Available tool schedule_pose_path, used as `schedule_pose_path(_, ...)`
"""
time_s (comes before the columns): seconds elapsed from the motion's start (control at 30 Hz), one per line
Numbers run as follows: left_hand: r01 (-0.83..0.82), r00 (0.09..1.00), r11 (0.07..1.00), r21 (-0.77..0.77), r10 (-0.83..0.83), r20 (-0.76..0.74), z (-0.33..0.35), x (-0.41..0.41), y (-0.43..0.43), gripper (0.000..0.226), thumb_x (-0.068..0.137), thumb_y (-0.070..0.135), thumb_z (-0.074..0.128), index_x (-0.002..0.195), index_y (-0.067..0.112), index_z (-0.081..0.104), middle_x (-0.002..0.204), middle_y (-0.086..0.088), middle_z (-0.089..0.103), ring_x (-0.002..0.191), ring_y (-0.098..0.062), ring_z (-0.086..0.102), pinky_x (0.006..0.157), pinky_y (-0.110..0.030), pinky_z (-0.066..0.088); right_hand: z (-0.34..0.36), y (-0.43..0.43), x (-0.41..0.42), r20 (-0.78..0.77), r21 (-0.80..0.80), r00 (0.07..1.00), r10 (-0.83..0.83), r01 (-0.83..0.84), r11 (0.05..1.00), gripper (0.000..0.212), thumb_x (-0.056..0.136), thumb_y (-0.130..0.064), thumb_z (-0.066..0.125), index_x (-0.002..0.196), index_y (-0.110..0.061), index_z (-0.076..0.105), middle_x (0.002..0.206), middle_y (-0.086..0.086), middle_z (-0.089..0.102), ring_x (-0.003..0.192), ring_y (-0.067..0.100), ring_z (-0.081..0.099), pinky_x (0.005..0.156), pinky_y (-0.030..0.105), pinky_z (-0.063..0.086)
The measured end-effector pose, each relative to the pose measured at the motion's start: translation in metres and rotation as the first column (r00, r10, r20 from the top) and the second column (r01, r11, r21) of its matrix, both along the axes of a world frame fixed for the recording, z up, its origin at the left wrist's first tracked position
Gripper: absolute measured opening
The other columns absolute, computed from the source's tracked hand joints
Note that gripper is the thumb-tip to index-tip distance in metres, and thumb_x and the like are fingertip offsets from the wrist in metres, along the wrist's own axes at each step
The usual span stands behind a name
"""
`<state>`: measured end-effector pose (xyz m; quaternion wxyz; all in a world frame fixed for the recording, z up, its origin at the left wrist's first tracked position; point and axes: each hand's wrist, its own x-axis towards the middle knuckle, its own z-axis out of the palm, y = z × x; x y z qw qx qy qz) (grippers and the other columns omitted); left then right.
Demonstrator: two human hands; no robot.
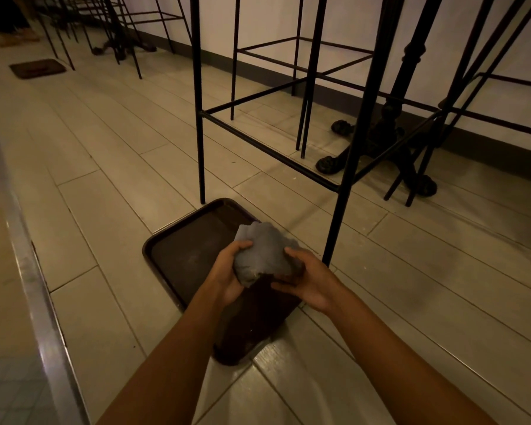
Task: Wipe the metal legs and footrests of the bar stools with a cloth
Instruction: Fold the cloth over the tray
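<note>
Just beside the nearest bar stool leg point(337, 216), the left hand point(227, 273) and right hand point(308, 285) both grip the bunched grey cloth point(262, 256), seemingly readying it; next it likely needs wrapping round that leg.

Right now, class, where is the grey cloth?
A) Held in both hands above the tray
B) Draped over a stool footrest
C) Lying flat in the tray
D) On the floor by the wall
A: the left hand and the right hand both grip the bunched cloth over the tray, clear of the stool.
</note>
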<state>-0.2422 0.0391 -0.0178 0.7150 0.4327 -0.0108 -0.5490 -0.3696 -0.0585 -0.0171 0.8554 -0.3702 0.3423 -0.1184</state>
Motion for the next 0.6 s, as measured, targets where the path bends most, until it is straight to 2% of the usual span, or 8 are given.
schedule_pose_path(0.07,0.014,0.999,1.000,-0.018,-0.013,0.044,0.003,0.001,-0.004,0.025,0.086,0.012,0.043,0.100,0.004,0.062,0.087,-0.012,0.069,0.079,-0.024,0.064,0.061,-0.027,0.055,0.002,-0.001,0.004,0.140,0.097,0.990,0.014,-0.028,0.995,0.045,0.086,-0.016,0.056,0.129,-0.010,0.046,0.128,0.017,0.051,0.116,0.035,0.052,0.078,0.042,0.057)
schedule_pose_path(0.17,0.018,0.989,0.998,0.054,-0.026,0.145,0.007,0.008,-0.009,0.025,0.088,0.017,0.044,0.099,0.002,0.061,0.082,-0.013,0.066,0.067,-0.020,0.063,0.053,-0.025,0.050,0.004,0.001,0.012,0.198,0.071,0.978,-0.068,0.055,0.996,0.045,0.086,-0.004,0.055,0.130,-0.007,0.045,0.129,0.020,0.053,0.112,0.032,0.056,0.078,0.037,0.057)
schedule_pose_path(0.23,0.061,0.963,0.982,0.180,-0.106,0.250,0.008,0.020,-0.011,0.032,0.089,0.024,0.051,0.110,0.001,0.058,0.096,-0.015,0.063,0.078,-0.023,0.061,0.063,-0.030,0.049,0.006,0.001,0.017,0.202,0.008,0.973,-0.115,0.116,0.993,0.044,0.086,-0.004,0.056,0.128,-0.008,0.046,0.126,0.019,0.055,0.107,0.028,0.059,0.075,0.032,0.058)
schedule_pose_path(0.3,0.161,0.906,0.944,0.287,-0.257,0.336,0.013,0.034,-0.013,0.042,0.084,0.029,0.061,0.117,0.003,0.057,0.108,-0.016,0.064,0.092,-0.027,0.063,0.074,-0.033,0.052,0.010,0.001,0.022,0.216,-0.029,0.964,-0.153,0.163,0.986,0.043,0.086,-0.006,0.056,0.128,-0.008,0.047,0.124,0.017,0.057,0.107,0.027,0.059,0.074,0.029,0.058)
schedule_pose_path(0.43,0.372,0.813,0.854,0.363,-0.489,0.317,0.043,0.061,-0.012,0.041,0.074,0.032,0.069,0.108,0.010,0.062,0.107,-0.013,0.065,0.094,-0.023,0.064,0.084,-0.032,0.054,0.017,0.004,0.030,0.305,0.050,0.932,-0.198,0.192,0.980,0.043,0.089,-0.008,0.053,0.131,-0.007,0.044,0.127,0.019,0.055,0.112,0.030,0.057,0.082,0.031,0.056)
schedule_pose_path(0.53,0.521,0.651,0.739,0.426,-0.667,0.362,0.069,0.081,-0.007,0.030,0.083,0.019,0.064,0.112,0.011,0.059,0.108,-0.009,0.064,0.095,-0.019,0.064,0.074,-0.025,0.057,0.018,0.007,0.039,0.361,0.128,0.910,-0.206,0.170,0.977,0.046,0.088,-0.006,0.050,0.133,-0.004,0.041,0.130,0.023,0.051,0.115,0.033,0.055,0.080,0.033,0.057)
schedule_pose_path(0.6,0.522,0.602,0.725,0.449,-0.686,0.408,0.077,0.092,-0.003,0.026,0.084,0.007,0.061,0.110,0.011,0.059,0.110,-0.009,0.063,0.099,-0.020,0.063,0.074,-0.023,0.058,0.018,0.011,0.045,0.369,0.136,0.909,-0.191,0.151,0.979,0.046,0.086,-0.006,0.050,0.132,-0.006,0.042,0.130,0.023,0.051,0.115,0.034,0.055,0.086,0.039,0.055)
